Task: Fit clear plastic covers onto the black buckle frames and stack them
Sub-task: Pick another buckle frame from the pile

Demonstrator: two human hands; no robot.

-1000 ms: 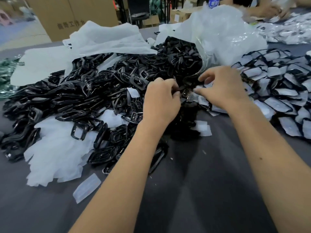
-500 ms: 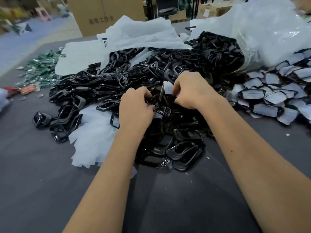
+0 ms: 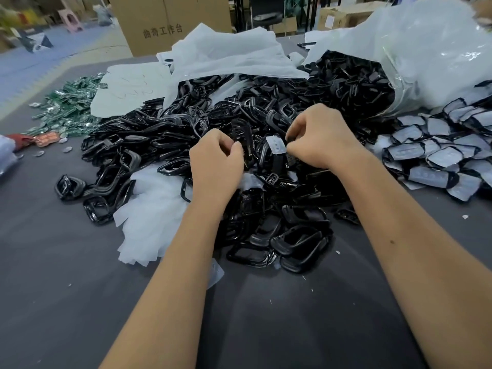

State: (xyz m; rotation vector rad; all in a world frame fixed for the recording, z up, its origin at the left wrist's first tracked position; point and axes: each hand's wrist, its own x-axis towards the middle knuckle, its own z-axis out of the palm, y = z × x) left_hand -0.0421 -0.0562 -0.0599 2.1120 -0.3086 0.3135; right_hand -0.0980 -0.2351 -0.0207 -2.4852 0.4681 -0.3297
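A big heap of black buckle frames (image 3: 165,139) covers the middle of the grey table (image 3: 53,275). My left hand (image 3: 215,162) is over the heap with curled fingers and pinches an upright black buckle frame (image 3: 248,149) at its edge. Just to the right, my right hand (image 3: 319,137) pinches a small clear plastic cover (image 3: 276,145) between thumb and fingers. The cover stands beside the held frame, apart from it by a narrow gap. Finished buckles with covers (image 3: 439,155) lie in a spread at the right.
A large clear plastic bag (image 3: 426,49) spills more frames at the back right. White sheets (image 3: 149,209) lie under the heap's left front and more white sheets (image 3: 226,54) behind it. Green packets (image 3: 69,105) are scattered far left. A cardboard box (image 3: 159,22) stands behind.
Both hands moved left from the covered buckles into the middle of the heap. My right hand now holds up a clear cover, and the hands have drawn slightly apart.
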